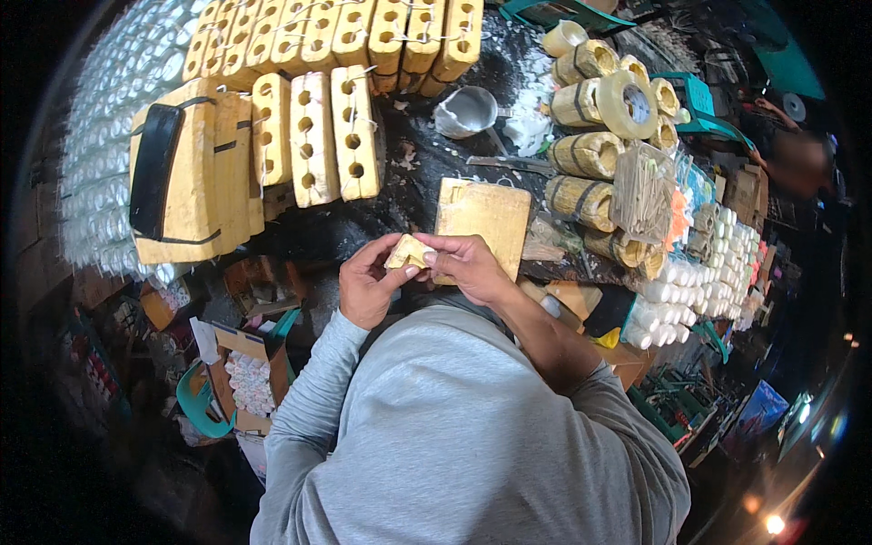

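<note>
In front of my body, a small angular pale-yellow piece (408, 252) is held between both hands; its exact kind is unclear. My left hand (365, 286) pinches its left side with thumb and fingers. From the other side, my right hand (468, 265) grips it, the thumb at its lower edge. Just beyond my right hand lies a flat yellowish board (483, 216) on the dark table cover. Past the board is a knife (510, 163), and a metal pot (465, 112) with pale residue stands farther off.
Yellow blocks with round holes (312, 141) stand at the left and back. A strapped yellow block (186, 182) is nearer. On the right are yellow cylinders (581, 156), a tape roll (625, 104), a clear box of sticks (643, 193) and white cylinders (677, 304). Another person (790, 163) is at far right.
</note>
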`<action>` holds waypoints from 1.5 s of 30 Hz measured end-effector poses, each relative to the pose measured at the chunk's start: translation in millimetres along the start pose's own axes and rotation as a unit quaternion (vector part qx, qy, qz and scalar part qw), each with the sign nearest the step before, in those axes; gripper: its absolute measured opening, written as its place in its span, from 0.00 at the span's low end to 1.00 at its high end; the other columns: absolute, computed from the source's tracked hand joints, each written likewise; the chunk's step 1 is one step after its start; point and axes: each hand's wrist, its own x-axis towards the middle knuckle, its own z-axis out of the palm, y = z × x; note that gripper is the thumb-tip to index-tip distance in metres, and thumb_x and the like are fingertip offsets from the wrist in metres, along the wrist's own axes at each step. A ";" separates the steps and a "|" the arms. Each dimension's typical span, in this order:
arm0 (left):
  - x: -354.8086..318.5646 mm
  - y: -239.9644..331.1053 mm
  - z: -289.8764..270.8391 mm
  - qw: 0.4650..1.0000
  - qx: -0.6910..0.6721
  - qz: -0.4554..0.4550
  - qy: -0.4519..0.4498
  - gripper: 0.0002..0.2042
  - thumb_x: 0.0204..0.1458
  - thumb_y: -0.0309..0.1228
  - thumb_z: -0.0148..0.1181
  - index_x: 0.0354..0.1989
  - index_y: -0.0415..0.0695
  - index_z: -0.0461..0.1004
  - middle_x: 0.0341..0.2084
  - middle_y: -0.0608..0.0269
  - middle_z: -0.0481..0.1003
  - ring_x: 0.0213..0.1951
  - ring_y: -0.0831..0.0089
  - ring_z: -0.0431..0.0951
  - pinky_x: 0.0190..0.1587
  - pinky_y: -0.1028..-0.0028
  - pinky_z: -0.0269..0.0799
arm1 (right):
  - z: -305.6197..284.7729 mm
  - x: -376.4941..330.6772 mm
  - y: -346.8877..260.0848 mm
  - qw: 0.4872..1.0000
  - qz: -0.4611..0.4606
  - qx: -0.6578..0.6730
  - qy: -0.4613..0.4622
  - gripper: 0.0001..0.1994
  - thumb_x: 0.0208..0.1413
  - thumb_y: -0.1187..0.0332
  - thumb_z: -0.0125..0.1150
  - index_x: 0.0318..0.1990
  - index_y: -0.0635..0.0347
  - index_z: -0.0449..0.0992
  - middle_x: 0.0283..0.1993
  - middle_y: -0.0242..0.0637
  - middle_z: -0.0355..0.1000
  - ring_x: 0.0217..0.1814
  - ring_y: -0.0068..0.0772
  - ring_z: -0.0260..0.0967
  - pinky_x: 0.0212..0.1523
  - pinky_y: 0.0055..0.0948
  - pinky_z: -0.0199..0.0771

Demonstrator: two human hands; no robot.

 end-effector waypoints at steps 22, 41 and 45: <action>-34.2 -29.9 -34.9 0.981 -0.161 -0.009 0.108 0.20 0.69 0.28 0.57 0.67 0.37 0.66 0.47 0.52 0.80 0.48 0.59 0.85 0.39 0.63 0.89 | -80.5 49.6 -47.6 0.683 -0.213 -0.680 0.164 0.16 0.63 0.68 0.60 0.55 0.66 0.81 0.53 0.51 0.81 0.53 0.48 0.79 0.56 0.50 0.77; -48.6 15.6 -51.7 0.936 -0.351 0.012 0.025 0.24 0.69 0.38 0.59 0.69 0.41 0.62 0.59 0.43 0.76 0.53 0.53 0.83 0.35 0.71 0.79 | -157.8 40.9 -109.3 0.623 -0.319 -0.706 0.110 0.14 0.61 0.73 0.61 0.54 0.60 0.74 0.43 0.53 0.72 0.49 0.63 0.71 0.50 0.53 0.70; -58.9 25.3 -47.9 0.971 -0.229 0.062 -0.028 0.29 0.71 0.41 0.56 0.73 0.39 0.60 0.58 0.46 0.77 0.55 0.56 0.83 0.40 0.70 0.80 | -96.4 -11.4 -124.1 0.731 -0.230 -0.637 0.088 0.14 0.72 0.66 0.51 0.59 0.61 0.73 0.45 0.48 0.77 0.46 0.50 0.77 0.49 0.43 0.75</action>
